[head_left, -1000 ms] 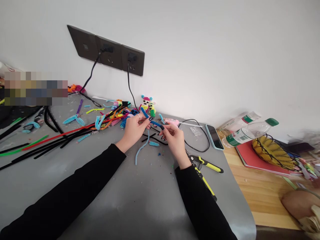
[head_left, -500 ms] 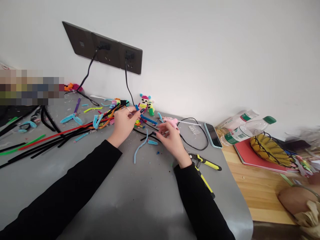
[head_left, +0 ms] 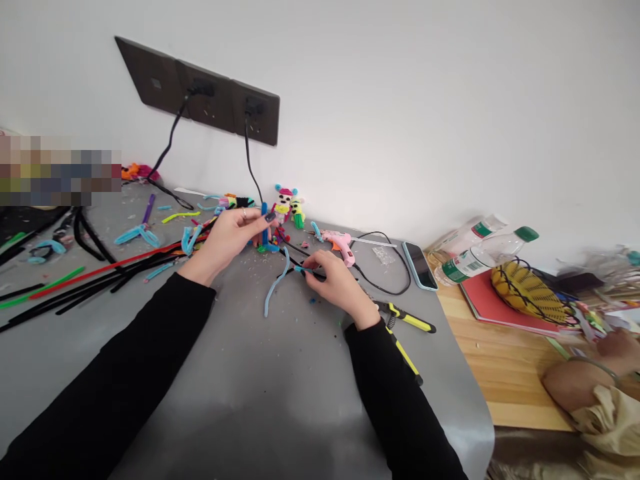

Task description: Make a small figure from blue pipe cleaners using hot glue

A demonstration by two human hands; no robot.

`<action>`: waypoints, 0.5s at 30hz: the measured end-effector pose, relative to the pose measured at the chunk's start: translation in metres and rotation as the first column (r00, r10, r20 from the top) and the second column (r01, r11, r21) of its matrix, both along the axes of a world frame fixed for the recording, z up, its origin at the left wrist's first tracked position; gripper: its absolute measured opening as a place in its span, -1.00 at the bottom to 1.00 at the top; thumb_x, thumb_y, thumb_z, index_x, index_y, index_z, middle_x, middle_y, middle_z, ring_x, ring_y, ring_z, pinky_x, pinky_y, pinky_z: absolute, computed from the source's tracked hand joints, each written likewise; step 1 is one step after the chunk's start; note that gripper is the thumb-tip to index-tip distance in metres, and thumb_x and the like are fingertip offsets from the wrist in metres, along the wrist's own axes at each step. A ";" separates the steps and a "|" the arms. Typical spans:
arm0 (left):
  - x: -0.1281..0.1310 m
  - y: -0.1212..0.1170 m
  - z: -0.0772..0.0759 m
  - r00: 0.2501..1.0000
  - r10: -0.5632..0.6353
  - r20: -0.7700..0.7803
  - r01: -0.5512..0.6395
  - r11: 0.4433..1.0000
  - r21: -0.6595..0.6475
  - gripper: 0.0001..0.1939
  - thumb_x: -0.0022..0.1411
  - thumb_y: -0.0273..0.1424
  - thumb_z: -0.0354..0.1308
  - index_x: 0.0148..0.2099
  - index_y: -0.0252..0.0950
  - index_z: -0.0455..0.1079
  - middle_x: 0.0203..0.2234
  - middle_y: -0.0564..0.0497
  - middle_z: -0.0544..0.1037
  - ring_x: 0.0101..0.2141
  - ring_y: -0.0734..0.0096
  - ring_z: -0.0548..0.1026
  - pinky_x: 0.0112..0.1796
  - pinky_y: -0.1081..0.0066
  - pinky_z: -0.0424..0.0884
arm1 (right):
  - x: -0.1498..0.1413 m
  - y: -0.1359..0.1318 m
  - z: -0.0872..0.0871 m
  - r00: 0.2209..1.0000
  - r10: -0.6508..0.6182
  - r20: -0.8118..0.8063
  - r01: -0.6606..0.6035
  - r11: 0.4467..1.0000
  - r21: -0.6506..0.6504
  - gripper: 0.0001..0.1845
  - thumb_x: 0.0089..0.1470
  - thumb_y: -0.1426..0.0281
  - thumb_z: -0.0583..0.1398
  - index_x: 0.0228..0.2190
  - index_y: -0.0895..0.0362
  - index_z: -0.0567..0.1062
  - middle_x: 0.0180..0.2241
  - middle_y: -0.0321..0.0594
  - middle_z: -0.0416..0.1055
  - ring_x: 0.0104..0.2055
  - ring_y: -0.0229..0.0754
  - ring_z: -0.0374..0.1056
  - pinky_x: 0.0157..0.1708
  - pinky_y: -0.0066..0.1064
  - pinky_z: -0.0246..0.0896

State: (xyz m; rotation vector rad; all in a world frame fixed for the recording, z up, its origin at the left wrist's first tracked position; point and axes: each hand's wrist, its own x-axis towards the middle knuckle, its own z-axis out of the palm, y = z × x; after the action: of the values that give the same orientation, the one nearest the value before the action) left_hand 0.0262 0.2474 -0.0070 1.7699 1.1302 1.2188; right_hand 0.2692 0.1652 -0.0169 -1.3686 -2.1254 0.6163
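Pinched in my left hand is a dark blue pipe cleaner piece, held upright in front of two small pipe cleaner figures by the wall. My right hand is low over the grey table, its fingertips closed on a short light blue pipe cleaner piece; the fingers partly cover it. A longer light blue pipe cleaner strip lies between the hands. Beyond the right hand rests a pink glue gun.
Yellow-handled pliers lie beside my right wrist. A phone and plastic bottles are farther right. Black pipe cleaners spread across the left. Cords hang from the wall sockets. Another person's arm is at the right edge.
My left hand has drawn a little left, and the dark blue piece now stands upright in it. My right hand's fingers have come down and closed on the short light blue piece.
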 end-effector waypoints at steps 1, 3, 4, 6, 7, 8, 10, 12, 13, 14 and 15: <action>-0.002 -0.003 0.004 0.989 -0.146 -0.038 0.141 0.984 -0.112 -0.45 0.23 0.15 0.22 -0.44 -0.26 0.45 -0.53 -0.05 0.55 -0.50 0.33 0.49 -0.50 0.42 0.40 | 0.000 0.001 -0.001 1.000 -0.006 -0.022 0.006 1.000 -0.004 -0.89 0.20 0.48 0.19 -0.22 0.09 0.50 -0.19 -0.16 0.53 -0.10 -0.08 0.43 -0.04 -0.24 0.33; -0.006 -0.010 0.010 0.893 -0.433 -0.119 0.377 0.867 -0.324 -0.45 0.18 0.16 0.26 -0.38 -0.28 0.53 -0.47 -0.05 0.59 -0.49 0.37 0.47 -0.47 0.43 0.40 | -0.001 0.002 -0.003 0.998 -0.010 -0.054 0.011 1.000 0.003 -0.88 0.21 0.45 0.19 -0.20 0.10 0.50 -0.18 -0.15 0.54 -0.10 -0.09 0.45 -0.05 -0.25 0.33; -0.007 -0.013 0.011 0.833 -0.529 -0.163 0.438 0.810 -0.391 -0.46 0.17 0.16 0.26 -0.36 -0.28 0.55 -0.47 -0.03 0.57 -0.50 0.38 0.45 -0.47 0.43 0.38 | -0.001 0.002 -0.004 0.998 -0.009 -0.067 0.009 1.000 0.011 -0.87 0.22 0.45 0.18 -0.18 0.10 0.50 -0.18 -0.15 0.55 -0.09 -0.09 0.45 -0.05 -0.26 0.34; -0.008 -0.017 0.010 0.743 -0.623 -0.243 0.474 0.747 -0.466 -0.47 0.16 0.15 0.24 -0.36 -0.27 0.54 -0.52 0.02 0.50 -0.53 0.39 0.40 -0.50 0.43 0.32 | -0.003 0.003 -0.006 0.996 0.000 -0.084 0.003 1.000 0.031 -0.82 0.23 0.44 0.16 -0.13 0.11 0.51 -0.18 -0.15 0.54 -0.09 -0.10 0.45 -0.05 -0.28 0.34; -0.009 -0.018 0.007 0.725 -0.630 -0.278 0.465 0.746 -0.476 -0.48 0.17 0.14 0.22 -0.38 -0.26 0.52 -0.54 0.04 0.47 -0.54 0.39 0.38 -0.51 0.43 0.29 | -0.004 0.004 -0.007 0.996 0.003 -0.087 0.000 0.999 0.040 -0.78 0.24 0.44 0.14 -0.10 0.11 0.51 -0.20 -0.16 0.53 -0.11 -0.11 0.45 -0.07 -0.29 0.34; -0.009 -0.018 0.004 0.724 -0.615 -0.313 0.447 0.763 -0.467 -0.49 0.18 0.12 0.19 -0.41 -0.25 0.48 -0.57 0.05 0.43 -0.55 0.39 0.36 -0.51 0.43 0.27 | -0.005 0.004 -0.008 0.996 0.005 -0.088 -0.001 0.999 0.051 -0.75 0.26 0.45 0.12 -0.06 0.11 0.51 -0.21 -0.17 0.52 -0.15 -0.12 0.45 -0.08 -0.30 0.34; -0.009 -0.018 -0.003 0.739 -0.546 -0.394 0.401 0.827 -0.393 -0.51 0.20 0.08 0.12 -0.47 -0.24 0.39 -0.59 0.06 0.37 -0.54 0.38 0.34 -0.48 0.42 0.25 | -0.007 0.005 -0.010 0.996 0.005 -0.087 0.001 0.998 0.069 -0.70 0.29 0.44 0.09 0.00 0.12 0.51 -0.24 -0.18 0.49 -0.22 -0.15 0.42 -0.13 -0.32 0.34; -0.011 -0.018 -0.011 0.758 -0.461 -0.461 0.365 0.886 -0.286 -0.53 0.20 0.04 0.09 -0.50 -0.25 0.37 -0.54 0.03 0.40 -0.49 0.35 0.38 -0.42 0.40 0.29 | -0.009 0.005 -0.012 0.995 -0.009 -0.095 0.016 0.997 0.080 -0.67 0.32 0.43 0.07 0.03 0.11 0.50 -0.23 -0.19 0.47 -0.28 -0.18 0.38 -0.16 -0.34 0.34; -0.011 -0.018 -0.014 0.765 -0.432 -0.477 0.358 0.902 -0.242 -0.54 0.19 0.02 0.08 -0.49 -0.25 0.38 -0.49 0.01 0.45 -0.46 0.34 0.42 -0.38 0.40 0.32 | -0.009 0.006 -0.013 0.995 -0.018 -0.101 0.026 0.996 0.081 -0.67 0.32 0.43 0.06 0.04 0.11 0.50 -0.21 -0.18 0.47 -0.30 -0.19 0.37 -0.18 -0.35 0.34; -0.012 -0.019 -0.017 0.771 -0.413 -0.485 0.356 0.911 -0.209 -0.56 0.19 0.01 0.07 -0.48 -0.25 0.41 -0.42 -0.01 0.50 -0.42 0.31 0.46 -0.34 0.39 0.35 | -0.010 0.006 -0.013 0.994 -0.023 -0.107 0.032 0.996 0.078 -0.67 0.31 0.44 0.06 0.04 0.12 0.49 -0.19 -0.17 0.47 -0.32 -0.20 0.36 -0.19 -0.36 0.34; -0.013 -0.021 -0.019 0.777 -0.401 -0.485 0.358 0.915 -0.185 -0.56 0.19 0.00 0.06 -0.46 -0.25 0.44 -0.35 -0.04 0.54 -0.38 0.29 0.49 -0.31 0.38 0.37 | -0.011 0.006 -0.014 0.994 -0.023 -0.111 0.031 0.997 0.073 -0.67 0.30 0.45 0.07 0.04 0.12 0.49 -0.17 -0.17 0.47 -0.33 -0.22 0.35 -0.21 -0.36 0.33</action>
State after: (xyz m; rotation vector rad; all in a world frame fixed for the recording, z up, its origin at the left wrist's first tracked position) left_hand 0.0134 0.2263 -0.0262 2.1965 1.0055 0.4507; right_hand 0.2583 0.1710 -0.0311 -1.2905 -2.0187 0.5818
